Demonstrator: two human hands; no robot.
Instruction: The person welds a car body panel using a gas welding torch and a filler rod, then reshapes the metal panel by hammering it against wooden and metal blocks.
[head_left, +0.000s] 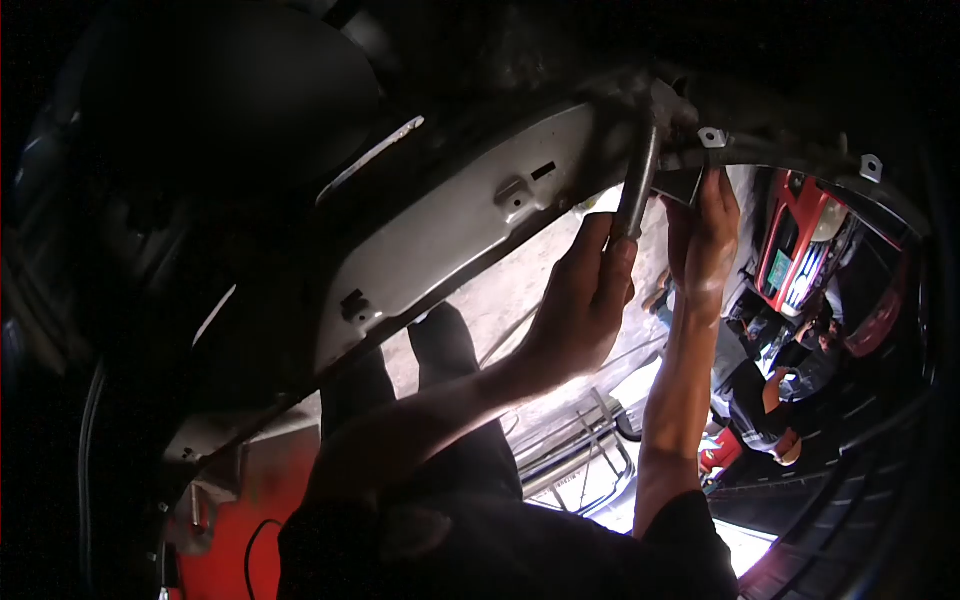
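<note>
My left hand (590, 295) is closed around the lower end of a grey metal bar (645, 180), which slants up to a dark fitting under a vehicle body. Just to its right, my right hand (712, 235) reaches up with its fingers together against a dark flat piece (680, 186) by the edge of the underside. What those fingers grip is partly hidden. A small metal tab (711, 137) with a hole sits just above the right fingertips. Left of both hands runs a pale metal panel (430, 235) with brackets.
Dark vehicle parts surround the upper and left sides. A second tab (871, 168) hangs at right. Beyond the opening, people (765, 400) and a red vehicle (795, 240) appear upside down. A metal frame (590, 455) stands below the hands; a red surface (240, 510) lies at lower left.
</note>
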